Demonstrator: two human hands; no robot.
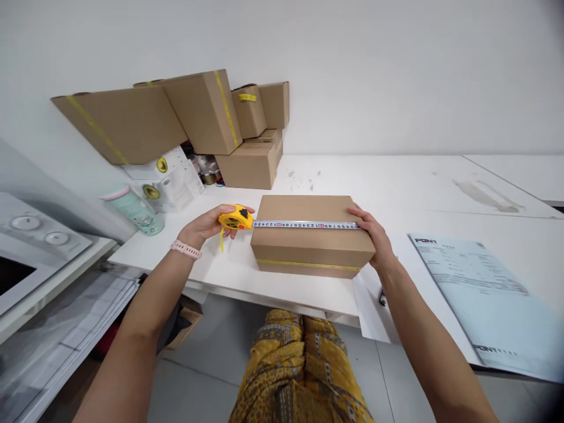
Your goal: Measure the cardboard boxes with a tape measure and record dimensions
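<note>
Your bare forearms [147, 299] reach over a white table [352, 176] to a cardboard box [308, 239], its long axis running left to right between your hands. Your left hand [210, 222] grasps the yellow tape measure [233, 218] right beside the box's left end. Your right hand [375, 234] is nearer, touching the box, fingers curled over its right end, holding down the extended blade [304, 224], which lies along that axis.

A box [311, 238] is made of smooth, matt cardboard. A tape measure [236, 218] is cased in smooth yellow plastic; its blade [304, 224] is formed of printed metal. The tabletop [379, 188] is finished smooth; the trousers [304, 370] are made of patterned cloth.
</note>
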